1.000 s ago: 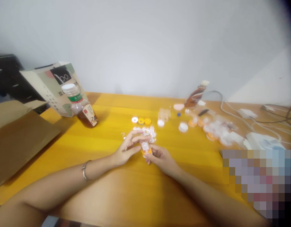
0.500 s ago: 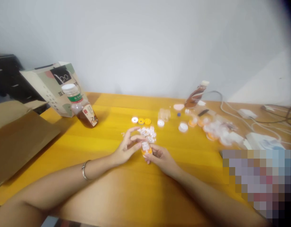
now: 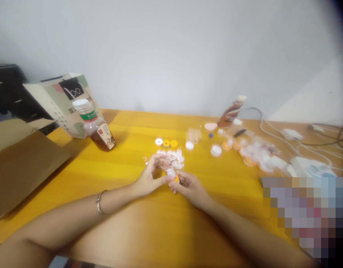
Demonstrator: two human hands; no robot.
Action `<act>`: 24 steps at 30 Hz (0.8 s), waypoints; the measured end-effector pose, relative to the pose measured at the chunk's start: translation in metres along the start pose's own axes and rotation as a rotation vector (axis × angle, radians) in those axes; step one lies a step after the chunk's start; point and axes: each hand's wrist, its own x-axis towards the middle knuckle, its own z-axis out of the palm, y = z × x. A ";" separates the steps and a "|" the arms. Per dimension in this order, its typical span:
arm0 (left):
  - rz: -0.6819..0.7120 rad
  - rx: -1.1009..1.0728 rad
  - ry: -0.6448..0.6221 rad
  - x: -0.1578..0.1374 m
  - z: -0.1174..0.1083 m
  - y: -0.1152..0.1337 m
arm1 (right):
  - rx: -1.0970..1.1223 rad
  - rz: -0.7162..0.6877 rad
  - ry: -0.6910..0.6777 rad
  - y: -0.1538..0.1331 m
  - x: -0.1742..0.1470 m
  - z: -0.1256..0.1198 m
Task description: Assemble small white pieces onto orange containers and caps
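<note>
As the yellow wooden bench (image 3: 149,230) spreads beneath everything, brown cardboard packaging (image 3: 23,163) takes up its left side, the inside out of sight. Behind that stands a printed paper bag (image 3: 53,108), its contents hidden. Just in front of the bag, a capped bottle (image 3: 104,136) holds reddish-brown drink, and a second bottle (image 3: 230,113), pale-capped and with brown contents, stands well to the right near the wall (image 3: 166,63). Between the two, the person's right hand (image 3: 191,186) has its fingers clamped on a small clear-and-orange container (image 3: 172,173) at the middle of the bench. The left hand (image 3: 149,178) touches the container's left side, thumb in front and fingers curled behind; whether they grip it, one cannot tell. Something white shows in the clear top, too blurred to make out. Just beyond lies a heap of white pieces (image 3: 176,160), with one white disc (image 3: 158,142) and two yellow discs (image 3: 174,143) in a row behind it. The bench's far edge meets the wall; its near edge shows below the left forearm (image 3: 118,199). A broad stretch of wood lies between both arms, while scattered clear and orange parts (image 3: 257,153) narrow the room at right
</note>
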 end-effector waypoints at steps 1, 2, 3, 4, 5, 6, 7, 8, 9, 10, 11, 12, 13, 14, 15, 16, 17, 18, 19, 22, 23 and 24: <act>-0.019 -0.030 -0.027 0.000 0.000 0.001 | -0.001 -0.001 -0.006 0.000 0.000 0.000; -0.045 -0.079 -0.073 0.000 0.000 0.001 | 0.000 0.000 -0.009 0.000 0.000 0.000; -0.070 -0.127 -0.124 0.000 0.000 0.002 | 0.003 0.000 -0.007 0.000 0.000 0.000; -0.079 -0.156 -0.156 0.000 0.000 0.002 | 0.003 0.000 -0.002 0.000 0.000 0.000; -0.071 -0.153 -0.156 0.000 0.000 0.002 | 0.002 0.000 0.006 0.000 0.000 0.000; -0.047 -0.124 -0.125 0.000 0.000 0.002 | -0.002 0.000 0.013 0.000 0.000 0.000; -0.019 -0.090 -0.087 0.000 -0.001 0.001 | -0.005 -0.001 0.018 0.000 0.000 0.000; -0.002 -0.070 -0.059 0.000 -0.001 0.001 | -0.009 -0.002 0.020 0.000 0.000 0.001; -0.005 -0.075 -0.052 0.000 -0.001 0.001 | -0.015 -0.005 0.019 0.000 -0.001 0.001; -0.023 -0.105 -0.067 0.000 -0.002 0.001 | -0.020 -0.006 0.013 0.000 -0.001 0.001; -0.053 -0.152 -0.102 0.000 -0.002 0.002 | -0.023 -0.007 0.007 0.000 -0.001 0.001; -0.084 -0.197 -0.140 0.000 -0.002 0.002 | -0.022 -0.007 0.004 0.000 -0.001 0.001; -0.108 -0.219 -0.164 0.001 -0.001 0.002 | -0.020 -0.007 0.006 0.000 0.000 0.001; -0.112 -0.210 -0.160 0.001 -0.001 0.002 | -0.018 -0.006 0.009 0.001 0.000 0.000; -0.099 -0.173 -0.135 0.001 0.000 0.001 | -0.018 -0.006 0.011 0.001 0.000 0.000; -0.082 -0.122 -0.096 0.001 0.000 -0.001 | -0.025 -0.011 0.014 0.001 0.000 0.000; -0.068 -0.066 -0.054 0.001 0.000 -0.003 | -0.037 -0.016 0.014 0.001 0.000 0.000; -0.062 -0.018 -0.017 0.001 0.001 -0.005 | -0.051 -0.020 0.012 0.001 0.000 0.000; -0.064 0.013 0.007 0.002 0.000 -0.006 | -0.058 -0.022 0.012 0.001 0.000 0.000; -0.106 -0.003 -0.015 0.002 -0.001 -0.004 | -0.024 -0.007 0.003 0.000 0.000 -0.001; -0.118 -0.044 -0.049 0.002 -0.001 -0.002 | 0.000 -0.002 -0.008 0.000 -0.001 -0.001; -0.128 -0.093 -0.085 0.002 -0.001 0.000 | 0.022 0.000 -0.019 0.000 -0.001 -0.002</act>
